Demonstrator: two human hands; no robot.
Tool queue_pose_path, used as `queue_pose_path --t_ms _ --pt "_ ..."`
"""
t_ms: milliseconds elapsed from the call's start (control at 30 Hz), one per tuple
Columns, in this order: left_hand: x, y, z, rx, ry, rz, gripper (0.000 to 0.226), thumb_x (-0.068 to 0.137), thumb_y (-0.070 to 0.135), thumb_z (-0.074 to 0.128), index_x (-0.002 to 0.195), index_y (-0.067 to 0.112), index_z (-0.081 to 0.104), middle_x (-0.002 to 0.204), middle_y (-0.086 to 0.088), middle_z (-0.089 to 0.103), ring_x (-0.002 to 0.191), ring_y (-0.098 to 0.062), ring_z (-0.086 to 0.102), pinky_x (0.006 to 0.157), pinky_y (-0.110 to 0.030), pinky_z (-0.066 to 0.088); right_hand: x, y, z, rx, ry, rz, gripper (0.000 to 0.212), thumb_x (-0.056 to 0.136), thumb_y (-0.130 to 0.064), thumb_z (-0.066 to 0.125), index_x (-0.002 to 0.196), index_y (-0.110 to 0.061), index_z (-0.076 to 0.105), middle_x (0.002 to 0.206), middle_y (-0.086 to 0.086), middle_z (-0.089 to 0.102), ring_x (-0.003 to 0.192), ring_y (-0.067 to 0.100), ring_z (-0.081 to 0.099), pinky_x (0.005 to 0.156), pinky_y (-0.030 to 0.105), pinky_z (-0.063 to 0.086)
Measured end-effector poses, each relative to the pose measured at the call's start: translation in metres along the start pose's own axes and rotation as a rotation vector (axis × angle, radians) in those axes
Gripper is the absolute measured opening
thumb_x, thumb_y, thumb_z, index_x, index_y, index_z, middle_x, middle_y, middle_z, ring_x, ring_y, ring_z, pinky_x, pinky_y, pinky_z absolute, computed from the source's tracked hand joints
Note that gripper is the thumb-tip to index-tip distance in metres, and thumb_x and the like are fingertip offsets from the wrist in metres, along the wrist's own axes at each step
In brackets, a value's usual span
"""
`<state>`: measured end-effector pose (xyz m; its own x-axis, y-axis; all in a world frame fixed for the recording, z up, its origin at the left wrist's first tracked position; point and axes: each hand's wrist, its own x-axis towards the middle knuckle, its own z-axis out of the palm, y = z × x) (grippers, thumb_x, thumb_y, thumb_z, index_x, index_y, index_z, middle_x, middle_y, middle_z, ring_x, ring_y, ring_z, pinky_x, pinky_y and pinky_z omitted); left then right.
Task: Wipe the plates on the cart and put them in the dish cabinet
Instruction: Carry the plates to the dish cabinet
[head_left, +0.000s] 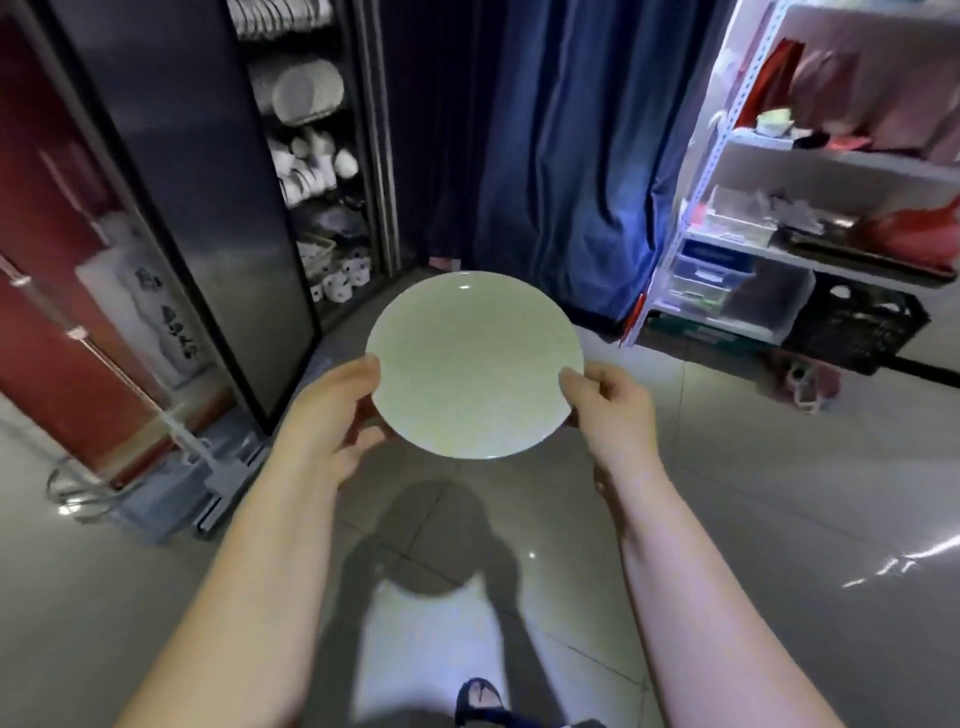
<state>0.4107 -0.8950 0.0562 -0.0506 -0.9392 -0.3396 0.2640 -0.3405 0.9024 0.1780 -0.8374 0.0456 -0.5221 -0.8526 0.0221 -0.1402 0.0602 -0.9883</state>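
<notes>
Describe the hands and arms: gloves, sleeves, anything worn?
Left hand and right hand are bare: no gloves, and no rings or bands that show. Left forearm and right forearm are bare too, with no sleeve, watch or marking down to the frame's lower edge.

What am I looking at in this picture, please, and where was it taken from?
There is no machine here. A person wears a wide-angle camera on the head that looks forward and down, so you see their own bare arms. The left hand and the right hand each grip the rim of one pale plate, held in the air above the tiled floor. Nothing else is held. Ahead on the left stands a dark cabinet, open, with white dishes inside. A blue curtain hangs behind, and a white rack of mixed goods stands on the right. No cart shows in this view.
</notes>
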Motion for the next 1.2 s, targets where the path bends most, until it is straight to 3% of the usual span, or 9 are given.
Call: queue_pose_path --t_ms 133,200,300,400,600,833,933,1100,1200 --pt "0.104 0.059 0.026 -0.021 0.060 0.069 0.036 0.102 0.025 0.047 0.132 0.006 0.055 0.134 -0.024 0.054 0.083 -0.025 0.058 0.043 -0.020 0.049 0.128 -0.028 0.052 0.038 -0.096 -0.043 0.040 0.078 -0.035 0.063 0.082 0.005 0.059 0.069 0.013 0.051 0.065 0.020 0.051 0.068 0.043 0.056" --pt "0.154 0.084 0.034 -0.042 0.103 0.093 0.033 0.100 0.025 0.051 0.128 0.009 0.059 0.121 -0.012 0.066 0.088 -0.020 0.066 0.056 -0.028 0.055 0.185 -0.040 0.079 0.049 -0.126 -0.047 0.034 0.080 -0.033 0.063 0.080 0.001 0.060 0.070 0.019 0.051 0.067 0.021 0.052 0.077 0.052 0.057" --pt "0.232 0.120 0.045 -0.062 0.117 0.127 0.030 0.100 0.027 0.052 0.123 0.010 0.061 0.111 -0.007 0.070 0.097 -0.023 0.068 0.076 -0.040 0.057 0.270 -0.051 0.124 0.029 -0.152 -0.063 0.053 0.073 -0.042 0.062 0.085 0.010 0.057 0.081 0.034 0.054 0.069 0.026 0.052 0.077 0.065 0.051" --pt "0.321 0.161 0.053 -0.065 0.116 0.147 0.020 0.100 0.027 0.052 0.108 0.013 0.064 0.092 -0.001 0.070 0.084 -0.018 0.067 0.074 -0.040 0.057 0.351 -0.065 0.174 0.039 -0.168 -0.069 0.051 0.078 -0.037 0.063 0.084 0.013 0.054 0.083 0.035 0.054 0.069 0.027 0.054 0.074 0.063 0.053" --pt "0.519 0.236 0.044 -0.059 0.073 0.129 0.016 0.099 0.029 0.054 0.102 0.017 0.064 0.095 -0.005 0.057 0.072 -0.015 0.049 0.057 -0.032 0.056 0.509 -0.081 0.288 0.081 -0.147 -0.012 0.019 0.093 -0.017 0.062 0.090 0.001 0.066 0.091 0.021 0.069 0.085 0.035 0.070 0.073 0.037 0.061" --pt "0.717 0.314 0.039 -0.069 0.115 0.075 0.016 0.098 0.028 0.056 0.108 0.018 0.062 0.095 0.000 0.063 0.083 -0.016 0.057 0.053 -0.031 0.052 0.673 -0.103 0.409 0.067 -0.146 0.043 0.010 0.094 -0.018 0.062 0.091 -0.013 0.069 0.091 0.008 0.073 0.088 0.025 0.071 0.079 0.036 0.060" --pt "0.793 0.338 0.032 -0.083 0.157 0.065 0.017 0.097 0.026 0.056 0.111 0.018 0.063 0.098 -0.002 0.064 0.090 -0.019 0.057 0.066 -0.037 0.055 0.741 -0.105 0.460 0.047 -0.171 0.044 0.007 0.093 -0.019 0.062 0.093 -0.018 0.069 0.091 0.005 0.073 0.089 0.022 0.070 0.079 0.036 0.060" --pt "0.919 0.372 0.018 -0.072 0.246 0.063 0.018 0.100 0.024 0.053 0.112 0.013 0.060 0.084 -0.003 0.061 0.070 -0.015 0.053 0.064 -0.036 0.052 0.860 -0.096 0.555 0.021 -0.262 0.027 0.008 0.094 -0.020 0.061 0.091 -0.018 0.068 0.090 0.009 0.071 0.084 0.025 0.068 0.063 0.026 0.056" --pt "0.994 0.398 0.007 -0.072 0.302 0.090 0.022 0.100 0.020 0.052 0.120 0.013 0.057 0.088 -0.002 0.065 0.074 -0.017 0.059 0.059 -0.033 0.049 0.938 -0.094 0.618 0.023 -0.351 0.025 0.011 0.093 -0.021 0.062 0.099 -0.015 0.069 0.096 0.016 0.069 0.091 0.033 0.067 0.079 0.043 0.060"
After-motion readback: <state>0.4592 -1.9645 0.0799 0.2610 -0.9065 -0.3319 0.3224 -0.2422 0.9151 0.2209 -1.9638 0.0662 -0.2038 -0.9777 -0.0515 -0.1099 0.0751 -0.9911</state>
